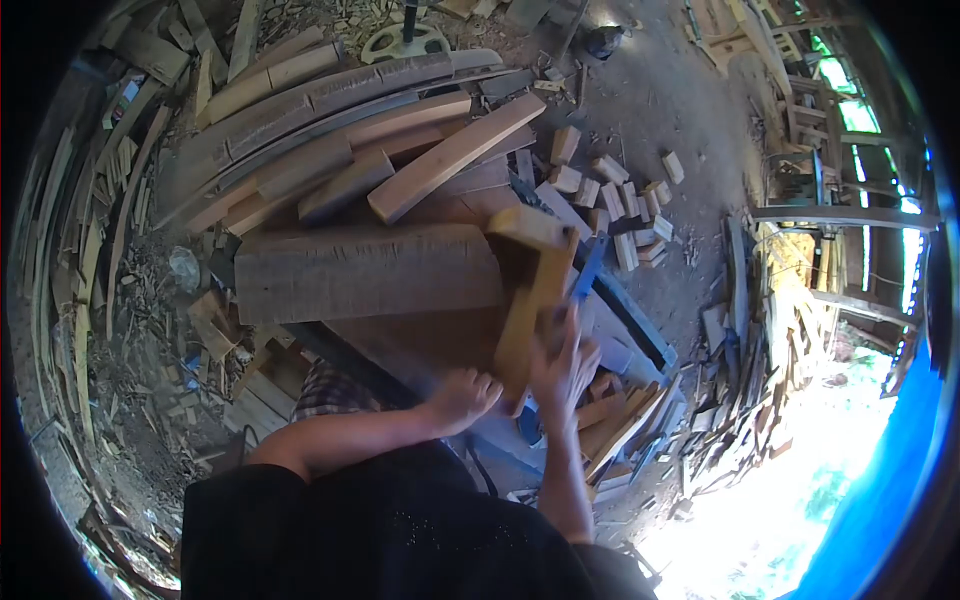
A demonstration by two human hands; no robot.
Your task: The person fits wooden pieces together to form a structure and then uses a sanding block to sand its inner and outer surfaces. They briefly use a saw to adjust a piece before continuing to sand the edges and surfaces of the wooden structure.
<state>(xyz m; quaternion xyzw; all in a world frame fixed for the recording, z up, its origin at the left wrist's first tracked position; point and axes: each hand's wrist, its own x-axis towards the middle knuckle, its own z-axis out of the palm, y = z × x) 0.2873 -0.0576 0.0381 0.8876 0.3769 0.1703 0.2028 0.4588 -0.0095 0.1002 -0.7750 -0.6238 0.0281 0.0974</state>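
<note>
My left hand is closed, fingers curled, just left of the lower end of a yellowish wooden board. Whether anything is inside those fingers is hidden. My right hand is at the board's right side, slightly blurred, its fingers stretched upward and apart. Just beyond its fingertips is a blue bar. A shorter yellowish wood piece lies across the board's far end. A large squared timber rests on the brown work surface to the left.
Long planks lie stacked beyond the timber. Several small cut blocks are scattered on the dirt floor at the right. Offcuts lean near my right forearm. A wheel-like base stands at the back. More scrap wood lines the left.
</note>
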